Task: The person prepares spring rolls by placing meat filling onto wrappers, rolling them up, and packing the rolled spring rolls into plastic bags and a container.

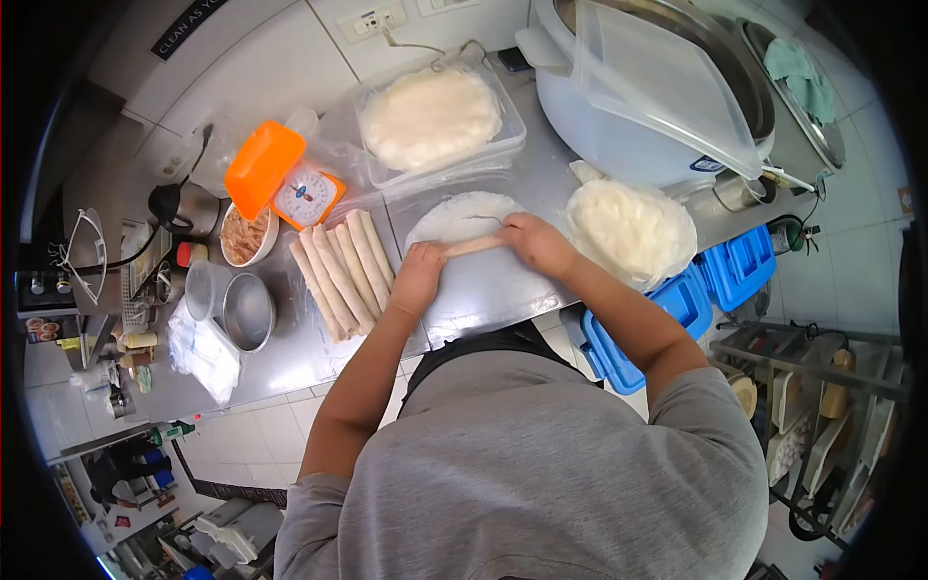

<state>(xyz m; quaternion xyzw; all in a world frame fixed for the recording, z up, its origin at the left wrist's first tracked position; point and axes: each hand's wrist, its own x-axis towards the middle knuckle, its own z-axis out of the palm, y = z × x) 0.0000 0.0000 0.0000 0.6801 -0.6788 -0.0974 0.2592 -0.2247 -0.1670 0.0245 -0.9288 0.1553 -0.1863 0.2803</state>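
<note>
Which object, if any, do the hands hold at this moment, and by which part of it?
The thin roll, by its two ends: the left hand at one, the right hand at the other.

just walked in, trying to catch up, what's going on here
A person's left hand and right hand are on opposite ends of a thin roll at the near edge of a pale round wrapper, which lies mostly flat on the steel counter. Several rolls lie side by side to the left, with an orange kitchen scale behind them.
</note>
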